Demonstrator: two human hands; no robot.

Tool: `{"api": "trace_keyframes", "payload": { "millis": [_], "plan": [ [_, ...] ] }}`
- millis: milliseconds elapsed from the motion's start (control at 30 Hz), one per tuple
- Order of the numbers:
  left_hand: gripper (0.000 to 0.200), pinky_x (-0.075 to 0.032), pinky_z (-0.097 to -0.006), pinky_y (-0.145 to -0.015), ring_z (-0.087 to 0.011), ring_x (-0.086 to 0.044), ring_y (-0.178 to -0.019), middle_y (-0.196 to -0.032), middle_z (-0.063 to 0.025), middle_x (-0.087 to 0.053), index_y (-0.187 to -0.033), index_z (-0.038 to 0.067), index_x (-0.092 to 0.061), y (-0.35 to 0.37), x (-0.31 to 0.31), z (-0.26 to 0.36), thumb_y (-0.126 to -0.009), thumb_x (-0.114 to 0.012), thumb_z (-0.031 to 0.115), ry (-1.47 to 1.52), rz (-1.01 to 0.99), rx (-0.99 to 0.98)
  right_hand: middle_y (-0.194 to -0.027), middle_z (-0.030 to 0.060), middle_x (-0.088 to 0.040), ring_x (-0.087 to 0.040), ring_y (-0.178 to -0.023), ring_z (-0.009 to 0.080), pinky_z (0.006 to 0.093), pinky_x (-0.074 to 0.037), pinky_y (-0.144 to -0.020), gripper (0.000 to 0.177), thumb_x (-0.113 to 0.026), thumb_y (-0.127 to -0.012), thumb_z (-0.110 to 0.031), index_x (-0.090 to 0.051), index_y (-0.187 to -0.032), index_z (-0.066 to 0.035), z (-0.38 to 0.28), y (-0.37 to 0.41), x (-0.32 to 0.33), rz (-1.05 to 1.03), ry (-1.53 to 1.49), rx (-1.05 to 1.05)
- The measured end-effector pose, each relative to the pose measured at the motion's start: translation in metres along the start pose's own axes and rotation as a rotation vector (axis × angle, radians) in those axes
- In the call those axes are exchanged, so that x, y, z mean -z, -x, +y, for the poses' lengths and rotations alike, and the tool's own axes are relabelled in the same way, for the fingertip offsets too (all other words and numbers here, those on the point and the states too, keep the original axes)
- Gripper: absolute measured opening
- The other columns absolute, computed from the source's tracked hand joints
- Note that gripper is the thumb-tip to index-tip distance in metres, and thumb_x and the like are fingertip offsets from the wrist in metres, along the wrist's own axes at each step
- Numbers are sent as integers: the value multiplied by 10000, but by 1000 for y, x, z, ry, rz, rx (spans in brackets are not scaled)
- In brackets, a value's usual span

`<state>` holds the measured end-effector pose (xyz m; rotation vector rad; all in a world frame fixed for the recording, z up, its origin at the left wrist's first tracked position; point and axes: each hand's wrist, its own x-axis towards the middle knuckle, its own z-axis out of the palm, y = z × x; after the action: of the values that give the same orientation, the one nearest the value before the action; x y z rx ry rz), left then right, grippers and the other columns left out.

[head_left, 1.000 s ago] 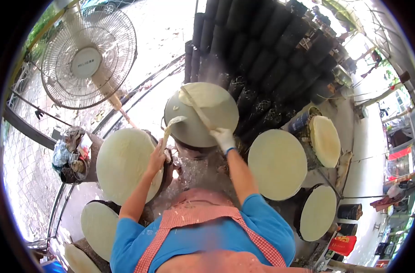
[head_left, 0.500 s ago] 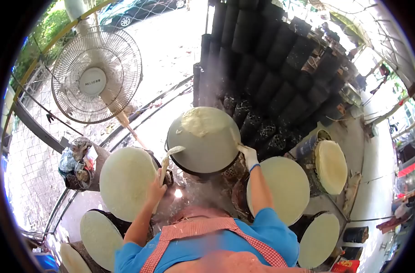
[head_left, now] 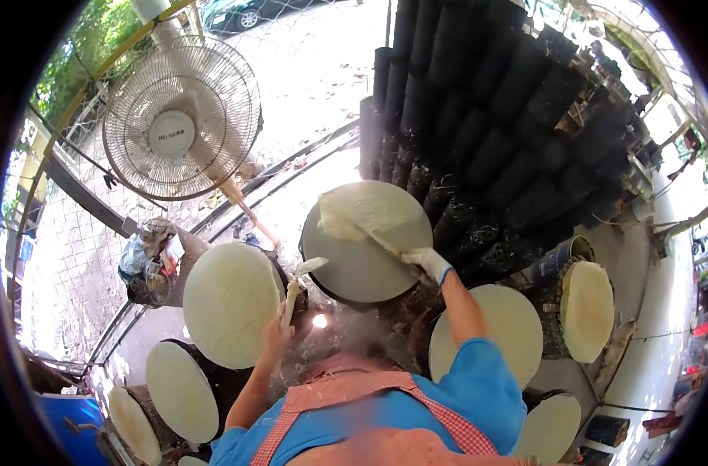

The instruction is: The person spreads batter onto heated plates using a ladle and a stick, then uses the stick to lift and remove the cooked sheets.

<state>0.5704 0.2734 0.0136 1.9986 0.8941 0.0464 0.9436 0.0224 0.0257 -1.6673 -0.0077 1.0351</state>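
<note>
A round griddle [head_left: 362,283] sits in front of me, with pale batter [head_left: 385,203] spread across its upper part. My right hand [head_left: 428,262], in a white glove, is closed at the griddle's right side. It grips a thin, pale scraper [head_left: 381,241] slanting up-left across the surface along the batter's edge. My left hand [head_left: 276,338], bare, is wrapped around the handle of a spatula [head_left: 293,293]. The spatula's pale, coated head points up-right beside the griddle's lower left rim.
Round griddles covered with pale sheets stand left [head_left: 234,307] and right [head_left: 494,334]. A pale flatbread stack [head_left: 587,311] is farther right. A fan [head_left: 182,124] stands upper left; black cylindrical briquettes [head_left: 478,116] are piled behind. A bright glow [head_left: 320,320] shows below the griddle.
My right hand has swung the scraper from the griddle's right rim to a slant across it, and the batter covers more of the upper right. My left hand still holds the spatula.
</note>
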Motion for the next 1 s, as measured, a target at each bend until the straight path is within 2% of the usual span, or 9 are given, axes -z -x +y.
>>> {"api": "trace_keyframes", "payload": {
  "millis": [133, 200, 267, 433, 533, 700, 800, 867, 1000],
  "plan": [
    [743, -319, -257, -323, -105, -397, -361, -556, 3, -436, -1457, 212, -206, 22, -3, -6, -817, -515, -5, 491, 17, -51, -511, 23, -480, -362, -329, 111, 249, -240, -328, 202, -654, -808, -245, -663, -917, -74, 11, 11, 44, -176, 83, 25],
    [757, -329, -257, -323, -105, -400, -369, -570, -6, -443, -1459, 214, -183, 33, 1, -24, -813, -504, -16, 558, 24, -11, -548, 44, -560, -420, -348, 114, 263, -281, -329, 179, -681, -787, -184, -685, -914, -59, 1, -9, 54, -156, -1, 67],
    [770, -363, -244, -365, -97, -430, -419, -624, -14, -480, -1453, 193, -190, 49, 7, -13, -789, -518, -17, 723, 24, 129, -527, 9, -517, -417, -369, 103, 252, -286, -331, 176, -651, -819, -216, -685, -919, -75, -55, -1, 28, 5, -33, 67],
    [745, -326, -260, -309, -103, -358, -369, -548, 4, -353, -1436, 254, -172, 80, 18, 10, -806, -486, 7, 943, 55, 429, -613, -4, -566, -456, -436, 92, 249, -330, -374, 252, -667, -807, -158, -643, -1049, -87, -12, -14, 15, -353, 159, -72],
    [739, -325, -260, -309, -110, -362, -376, -557, -1, -343, -1432, 283, -171, 93, 19, -8, -813, -472, 13, 1074, 66, 430, -795, 9, -654, -498, -497, 101, 247, -383, -418, 339, -696, -745, -103, -661, -1079, -65, 29, -18, 40, -301, 155, -13],
    [738, -312, -242, -301, -109, -353, -382, -585, -3, -344, -1433, 295, -170, 114, 23, -21, -821, -482, 25, 1228, 79, 341, -510, 25, -510, -440, -392, 119, 276, -307, -359, 196, -675, -773, -193, -682, -884, -32, -59, -37, 2, -123, 135, 164],
    [705, -308, -234, -307, -100, -307, -381, -569, -3, -305, -1415, 357, -180, 120, 25, -32, -855, -463, 35, 1348, 73, 400, -575, 23, -557, -463, -435, 107, 262, -335, -392, 210, -667, -780, -165, -688, -936, -25, -57, -42, -6, -308, 371, 36],
    [729, -308, -240, -301, -104, -332, -376, -578, -1, -330, -1427, 321, -174, 125, 23, -42, -840, -534, 82, 1342, 99, 402, -654, 13, -593, -484, -495, 88, 243, -365, -433, 231, -660, -776, -137, -688, -984, -38, -29, -29, 15, -431, 252, 25],
    [763, -319, -246, -301, -114, -342, -380, -559, -12, -330, -1429, 326, -122, 142, 28, -35, -843, -566, 122, 1383, 46, 408, -670, 2, -598, -476, -508, 73, 237, -365, -443, 225, -648, -772, -119, -687, -978, -38, -27, -5, 50, -380, 281, -6]
  ]
}}
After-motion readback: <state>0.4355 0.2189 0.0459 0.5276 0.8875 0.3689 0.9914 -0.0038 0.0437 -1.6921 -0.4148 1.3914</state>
